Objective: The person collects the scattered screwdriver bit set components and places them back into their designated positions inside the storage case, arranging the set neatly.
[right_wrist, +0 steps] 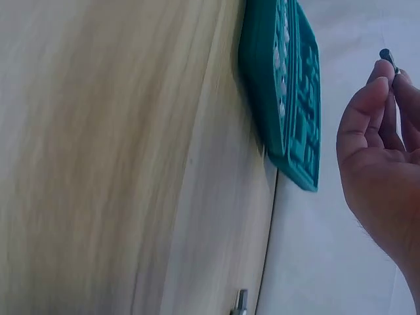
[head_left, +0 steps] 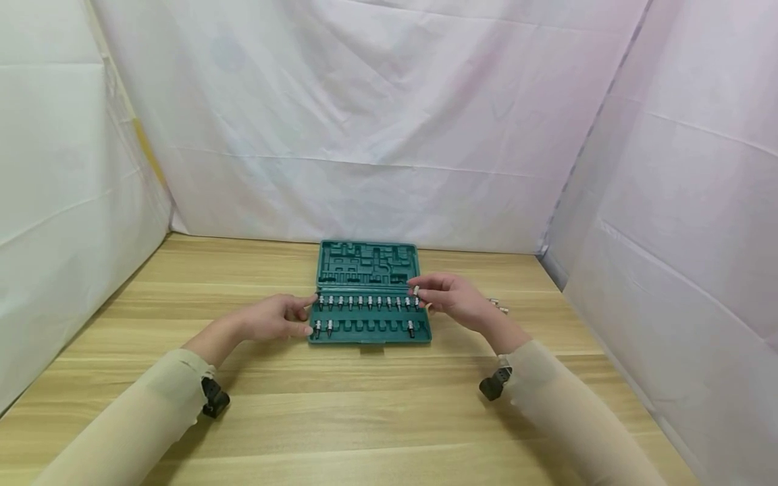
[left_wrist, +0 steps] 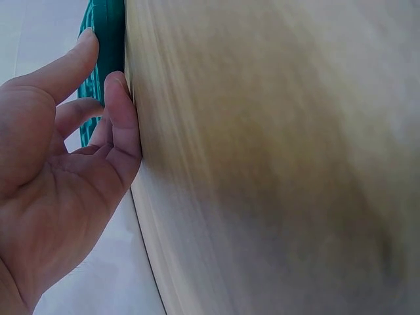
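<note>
A green plastic case lies unfolded on the table, with a row of bit sockets along its back row and a few more in the front row. My right hand pinches a small bit socket between thumb and fingertips, above the case's right side; its dark end sticks out past the fingers. At the left edge of the case, my left hand touches the side, thumb near the front corner and index finger farther back. In the left wrist view, its other fingers bend beside the case, close to the tabletop.
Behind the sockets, the case's moulded lid lies folded back. More loose bit sockets lie on the wooden table, right of the case and partly behind the right hand. White cloth walls enclose the table's back and sides.
</note>
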`<state>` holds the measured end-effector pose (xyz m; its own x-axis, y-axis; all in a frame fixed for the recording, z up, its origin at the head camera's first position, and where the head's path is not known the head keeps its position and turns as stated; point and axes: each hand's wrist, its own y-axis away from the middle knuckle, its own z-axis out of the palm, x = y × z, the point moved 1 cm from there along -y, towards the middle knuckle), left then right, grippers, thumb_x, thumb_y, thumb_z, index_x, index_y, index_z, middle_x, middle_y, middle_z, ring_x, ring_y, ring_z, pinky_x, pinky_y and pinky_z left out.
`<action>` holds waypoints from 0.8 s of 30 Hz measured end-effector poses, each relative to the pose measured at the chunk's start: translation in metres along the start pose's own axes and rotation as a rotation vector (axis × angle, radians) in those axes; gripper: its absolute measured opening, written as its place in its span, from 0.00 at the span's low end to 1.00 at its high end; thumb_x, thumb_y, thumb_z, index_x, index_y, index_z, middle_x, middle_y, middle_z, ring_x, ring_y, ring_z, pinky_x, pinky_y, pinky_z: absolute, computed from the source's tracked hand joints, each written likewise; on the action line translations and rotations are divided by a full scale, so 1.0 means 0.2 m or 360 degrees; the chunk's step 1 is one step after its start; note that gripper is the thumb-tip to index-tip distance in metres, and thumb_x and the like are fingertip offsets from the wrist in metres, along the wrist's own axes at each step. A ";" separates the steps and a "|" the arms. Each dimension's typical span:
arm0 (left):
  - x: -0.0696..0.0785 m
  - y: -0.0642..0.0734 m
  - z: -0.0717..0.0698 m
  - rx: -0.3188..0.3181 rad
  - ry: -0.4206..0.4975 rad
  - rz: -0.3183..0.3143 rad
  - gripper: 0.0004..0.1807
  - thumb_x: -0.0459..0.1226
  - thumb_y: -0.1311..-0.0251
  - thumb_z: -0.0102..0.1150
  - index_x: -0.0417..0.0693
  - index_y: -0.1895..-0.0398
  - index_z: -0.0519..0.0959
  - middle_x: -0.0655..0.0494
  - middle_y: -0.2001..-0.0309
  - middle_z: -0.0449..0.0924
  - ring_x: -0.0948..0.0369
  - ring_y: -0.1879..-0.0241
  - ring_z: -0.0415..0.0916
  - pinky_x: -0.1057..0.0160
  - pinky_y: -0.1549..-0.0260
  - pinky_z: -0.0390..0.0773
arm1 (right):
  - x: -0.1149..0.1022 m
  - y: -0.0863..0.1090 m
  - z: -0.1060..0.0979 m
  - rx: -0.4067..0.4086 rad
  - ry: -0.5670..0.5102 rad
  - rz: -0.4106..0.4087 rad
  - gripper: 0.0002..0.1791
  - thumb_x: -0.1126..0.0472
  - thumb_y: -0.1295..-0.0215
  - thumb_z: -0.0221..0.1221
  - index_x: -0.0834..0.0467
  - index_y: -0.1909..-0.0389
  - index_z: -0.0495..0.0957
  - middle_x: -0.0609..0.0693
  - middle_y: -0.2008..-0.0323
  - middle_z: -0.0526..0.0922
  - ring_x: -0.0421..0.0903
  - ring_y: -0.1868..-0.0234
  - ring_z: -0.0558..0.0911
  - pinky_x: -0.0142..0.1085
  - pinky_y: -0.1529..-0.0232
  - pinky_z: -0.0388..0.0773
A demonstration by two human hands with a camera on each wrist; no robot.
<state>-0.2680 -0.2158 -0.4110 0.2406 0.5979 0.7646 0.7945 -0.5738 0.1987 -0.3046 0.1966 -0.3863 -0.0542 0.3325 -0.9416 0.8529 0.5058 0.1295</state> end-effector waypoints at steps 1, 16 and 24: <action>0.00 0.00 0.00 -0.0002 0.0000 0.0004 0.47 0.42 0.24 0.69 0.39 0.12 0.54 0.39 0.41 0.84 0.58 0.59 0.80 0.58 0.58 0.84 | -0.01 -0.01 0.01 -0.0010 0.0000 0.0000 0.25 0.58 0.14 0.58 0.61 0.23 0.76 0.61 0.32 0.82 0.56 0.45 0.82 0.45 0.47 0.84; 0.01 0.00 0.00 -0.0003 0.0004 -0.0003 0.46 0.42 0.23 0.68 0.39 0.12 0.54 0.38 0.39 0.83 0.58 0.57 0.81 0.56 0.56 0.84 | -0.05 -0.09 0.18 -0.0044 0.0094 -0.0061 0.22 0.55 0.18 0.64 0.62 0.33 0.80 0.48 0.59 0.81 0.50 0.60 0.75 0.45 0.50 0.79; 0.00 0.00 0.00 -0.0002 0.0005 -0.0017 0.46 0.42 0.23 0.68 0.40 0.11 0.54 0.38 0.38 0.82 0.58 0.56 0.81 0.56 0.55 0.84 | -0.10 -0.15 0.28 -0.0086 0.0252 -0.0070 0.20 0.51 0.19 0.65 0.51 0.33 0.84 0.52 0.45 0.88 0.57 0.52 0.80 0.46 0.52 0.82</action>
<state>-0.2678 -0.2157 -0.4111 0.2303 0.6024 0.7642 0.7964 -0.5680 0.2077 -0.2996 0.1306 -0.3879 -0.1758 0.4281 -0.8864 0.8191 0.5631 0.1095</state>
